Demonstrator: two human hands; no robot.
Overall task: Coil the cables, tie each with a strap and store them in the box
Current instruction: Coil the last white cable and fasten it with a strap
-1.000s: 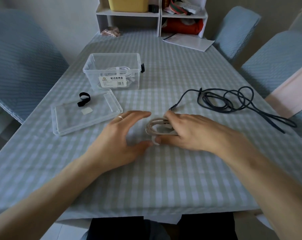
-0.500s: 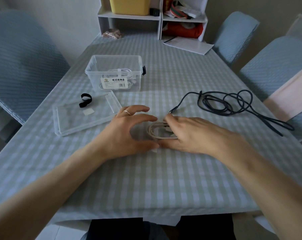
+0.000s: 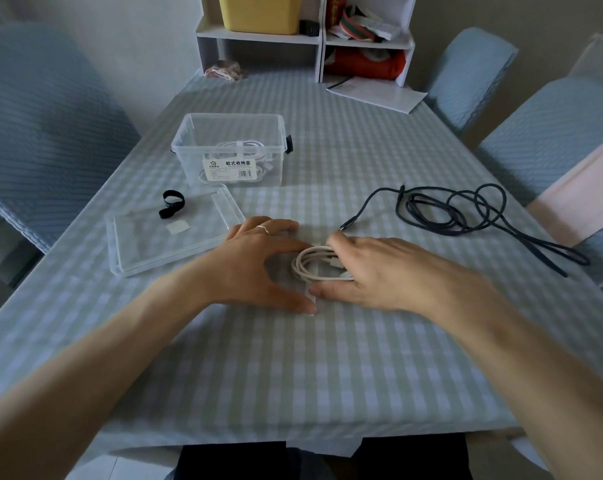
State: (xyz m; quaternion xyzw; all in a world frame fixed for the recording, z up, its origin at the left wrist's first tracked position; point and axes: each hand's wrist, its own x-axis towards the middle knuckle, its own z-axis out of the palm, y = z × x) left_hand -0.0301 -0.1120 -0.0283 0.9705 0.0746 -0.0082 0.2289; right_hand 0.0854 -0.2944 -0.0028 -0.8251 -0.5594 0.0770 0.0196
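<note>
In the middle of the frame my right hand (image 3: 379,271) holds the coiled white cable (image 3: 315,266) down on the checked tablecloth (image 3: 293,368), fingers curled over the right side of the coil. My left hand (image 3: 258,261) is spread beside it, index finger touching the coil's upper edge and thumb pressing a pale strap (image 3: 310,304) just below the coil, next to my right thumb. Compared with half a second ago, the left thumb has moved further along the strap and the fingers have flattened; the coil sits in the same spot. The clear box (image 3: 229,150), above and left of centre, has another white cable inside. Its lid (image 3: 175,233) lies at centre left with a black strap (image 3: 171,203) on it. The loose dark cable (image 3: 466,213) sprawls at right, as before.
</note>
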